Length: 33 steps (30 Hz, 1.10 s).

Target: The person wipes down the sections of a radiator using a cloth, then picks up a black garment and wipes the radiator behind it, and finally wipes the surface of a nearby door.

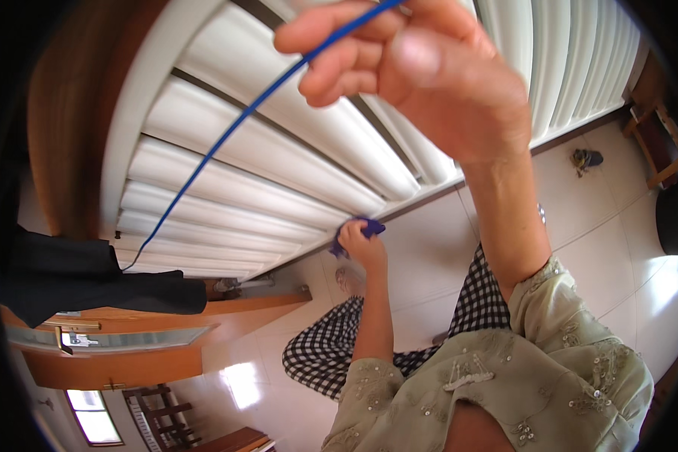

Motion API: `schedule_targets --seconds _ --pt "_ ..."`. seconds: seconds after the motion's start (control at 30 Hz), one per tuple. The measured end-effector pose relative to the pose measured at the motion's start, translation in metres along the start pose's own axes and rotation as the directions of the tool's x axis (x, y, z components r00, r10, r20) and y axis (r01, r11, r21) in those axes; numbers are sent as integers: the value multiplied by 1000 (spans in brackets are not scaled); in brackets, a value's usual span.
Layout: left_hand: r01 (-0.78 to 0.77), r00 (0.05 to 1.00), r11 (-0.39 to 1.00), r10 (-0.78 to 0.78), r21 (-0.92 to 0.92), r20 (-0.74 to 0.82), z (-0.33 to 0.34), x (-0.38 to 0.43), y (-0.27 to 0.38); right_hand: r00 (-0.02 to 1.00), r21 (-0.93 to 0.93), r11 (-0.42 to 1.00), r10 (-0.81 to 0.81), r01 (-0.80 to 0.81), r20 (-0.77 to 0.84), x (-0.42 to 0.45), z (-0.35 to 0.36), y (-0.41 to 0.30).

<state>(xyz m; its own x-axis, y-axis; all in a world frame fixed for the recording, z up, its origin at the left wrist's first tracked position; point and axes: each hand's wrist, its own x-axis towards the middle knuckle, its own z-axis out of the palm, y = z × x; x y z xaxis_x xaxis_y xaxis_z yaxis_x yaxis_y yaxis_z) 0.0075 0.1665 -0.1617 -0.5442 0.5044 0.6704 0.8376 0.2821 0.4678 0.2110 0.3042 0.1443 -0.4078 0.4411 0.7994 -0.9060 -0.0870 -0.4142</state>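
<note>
A white column radiator (248, 130) stretches before me, with dark gaps between its sections. Down at its lower edge my left hand (363, 243) grips a crumpled purple cloth (373, 227), which touches the radiator's foot. My right hand (407, 68) is raised close to the camera, fingers loosely bent and apart, holding nothing that I can make out. In front of its fingers runs a thin blue cord (226, 135), down to a dark cloth or garment (96, 277) at the left. I cannot tell whether the hand touches the cord.
A brown wooden surface (68, 141) borders the radiator at left, and a valve (226, 285) sits at its lower corner. Pale floor tiles (587, 226) carry a small dark object (586, 159). A wooden chair or stool (661, 147) stands at right, a wooden door (113, 361) at lower left.
</note>
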Motion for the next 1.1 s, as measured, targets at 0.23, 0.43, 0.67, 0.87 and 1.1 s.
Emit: schedule_targets --seconds 0.23,0.43,0.67,0.87,1.1 --pt "387 843 742 -525 -547 -117 -70 70 38 988 362 928 37 -91 153 7 -25 23" --pt "-92 711 887 -259 -452 -654 -156 168 95 979 483 855 126 -189 160 3 -23 31" --pt "-174 830 984 131 -29 -542 -88 141 68 978 522 831 122 -194 168 5 -22 31" --pt "175 973 947 -208 -270 -99 -59 58 25 974 483 846 175 -225 146 2 -19 35" --pt "627 387 -70 -836 -775 389 -64 -4 -17 981 476 858 154 -193 121 5 -21 38"
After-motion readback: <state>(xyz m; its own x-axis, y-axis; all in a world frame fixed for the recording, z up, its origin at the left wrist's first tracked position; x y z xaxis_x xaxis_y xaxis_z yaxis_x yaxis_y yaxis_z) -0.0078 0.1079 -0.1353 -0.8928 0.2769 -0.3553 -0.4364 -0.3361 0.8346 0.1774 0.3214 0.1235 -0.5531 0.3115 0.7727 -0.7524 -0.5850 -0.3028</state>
